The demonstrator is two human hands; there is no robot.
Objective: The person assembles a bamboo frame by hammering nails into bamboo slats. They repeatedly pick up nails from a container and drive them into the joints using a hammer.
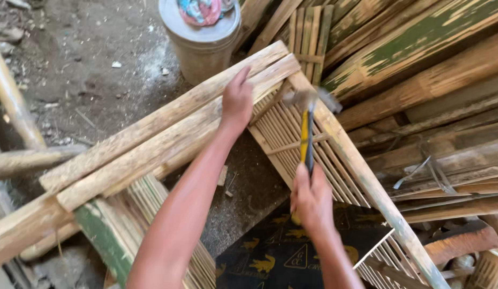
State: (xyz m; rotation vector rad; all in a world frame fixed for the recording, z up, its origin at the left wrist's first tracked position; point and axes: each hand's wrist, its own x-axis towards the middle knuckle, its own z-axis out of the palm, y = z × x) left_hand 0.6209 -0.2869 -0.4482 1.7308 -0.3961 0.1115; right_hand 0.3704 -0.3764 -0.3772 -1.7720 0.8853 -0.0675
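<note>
Dirt floor [93, 80] underfoot; left hand [237, 101] presses flat on bamboo frame [168, 134], right hand [312, 198] grips hammer [306, 134].

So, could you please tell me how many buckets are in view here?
1. The grey bucket stands on the dirt floor at the top, behind the bamboo frame, cloth on its lid. Others may be hidden behind the stacked bamboo.

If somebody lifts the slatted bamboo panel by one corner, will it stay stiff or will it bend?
The bamboo panel would probably flex: its slats look thin, tied by few cross strips. It is likely light for its size, since there are gaps between the slats. The thicker frame rail should stiffen that edge. The left hand presses on wood at the corner; the right hand holds a hammer.
</note>
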